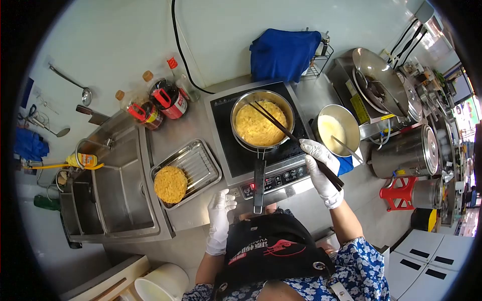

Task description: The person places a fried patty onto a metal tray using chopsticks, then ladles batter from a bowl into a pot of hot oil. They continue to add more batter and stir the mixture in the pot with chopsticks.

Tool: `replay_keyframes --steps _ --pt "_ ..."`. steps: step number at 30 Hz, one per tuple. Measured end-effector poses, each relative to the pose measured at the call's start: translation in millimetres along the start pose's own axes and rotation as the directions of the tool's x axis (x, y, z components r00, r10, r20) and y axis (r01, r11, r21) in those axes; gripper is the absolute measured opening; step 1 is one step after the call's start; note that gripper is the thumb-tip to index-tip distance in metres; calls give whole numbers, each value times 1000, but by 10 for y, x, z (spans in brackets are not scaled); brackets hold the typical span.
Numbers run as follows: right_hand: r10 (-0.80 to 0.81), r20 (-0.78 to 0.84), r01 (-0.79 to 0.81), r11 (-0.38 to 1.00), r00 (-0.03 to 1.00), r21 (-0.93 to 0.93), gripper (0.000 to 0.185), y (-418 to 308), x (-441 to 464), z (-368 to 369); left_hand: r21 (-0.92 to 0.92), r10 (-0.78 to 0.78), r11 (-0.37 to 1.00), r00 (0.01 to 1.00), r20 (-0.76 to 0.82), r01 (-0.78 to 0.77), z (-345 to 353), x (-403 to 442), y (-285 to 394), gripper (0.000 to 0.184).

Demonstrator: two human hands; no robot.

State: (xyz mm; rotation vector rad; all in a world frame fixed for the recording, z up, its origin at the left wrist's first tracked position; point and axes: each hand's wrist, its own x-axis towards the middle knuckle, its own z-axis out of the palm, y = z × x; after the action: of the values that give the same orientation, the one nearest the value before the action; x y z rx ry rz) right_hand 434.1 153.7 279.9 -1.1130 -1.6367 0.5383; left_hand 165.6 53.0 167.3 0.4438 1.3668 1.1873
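Observation:
My right hand [320, 168], in a white glove, grips a pair of long dark chopsticks [281, 126]. Their tips reach over a yellow noodle-like cake [258, 125] inside the saucepan [236, 135], which sits on a black induction cooktop [221, 120]. The saucepan's handle [259, 180] points toward me. My left hand [220, 213], also gloved, is by the counter's front edge with its fingers apart and nothing in it. Left of the cooktop, a metal tray [207, 168] with a rack bears a round golden cake [170, 184].
A pot of pale liquid [331, 129] with a spoon stands right of the cooktop. Dark sauce bottles [169, 100] are at the back left, beside a steel sink [123, 185]. Behind the cooktop is a blue cloth [283, 52]. A large wok [381, 80] stands farther right.

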Motion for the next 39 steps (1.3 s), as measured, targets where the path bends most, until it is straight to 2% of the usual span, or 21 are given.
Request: replay_keyframes --steps 3,6,10,12,13,14,18,21,36,39 --pt "-30 28 30 1000 999 -8 19 -14 4 -15 4 -16 1000 1000 -16 16 3 -8 -15 32" --pt "98 21 -99 993 995 70 19 -106 -35 -74 -1 -11 1000 1000 -23 11 -1 -2 -41 31" --pt "29 -33 -30 999 999 -33 20 -120 -84 -221 -16 -16 1000 1000 -18 16 -20 24 -58 29" --pt "123 -62 -123 992 990 0 20 -180 -120 -262 -18 -17 1000 1000 -24 16 -18 24 -62 29" --pt "-2 -66 -6 994 998 -110 19 -99 -122 -281 -14 -12 1000 1000 -20 12 -18 26 -63 29" --pt "2 -65 -9 994 998 -111 19 -112 -130 -280 -10 -6 1000 1000 -14 6 -18 29 -63 28" --pt "131 -69 -134 990 989 -47 19 -159 -129 -241 5 -2 1000 1000 -16 2 2 21 -56 29" --pt "16 -71 -22 996 997 -81 19 -37 -142 -186 -12 0 1000 1000 -9 0 -5 19 -57 29" --pt "-57 -1 57 998 998 -10 18 -22 -25 -36 -13 -12 1000 999 -36 11 -64 -42 -85 29" --pt "-30 17 30 999 999 -12 18 -52 -32 -46 -13 -20 1000 999 -34 19 -64 -42 -85 29"
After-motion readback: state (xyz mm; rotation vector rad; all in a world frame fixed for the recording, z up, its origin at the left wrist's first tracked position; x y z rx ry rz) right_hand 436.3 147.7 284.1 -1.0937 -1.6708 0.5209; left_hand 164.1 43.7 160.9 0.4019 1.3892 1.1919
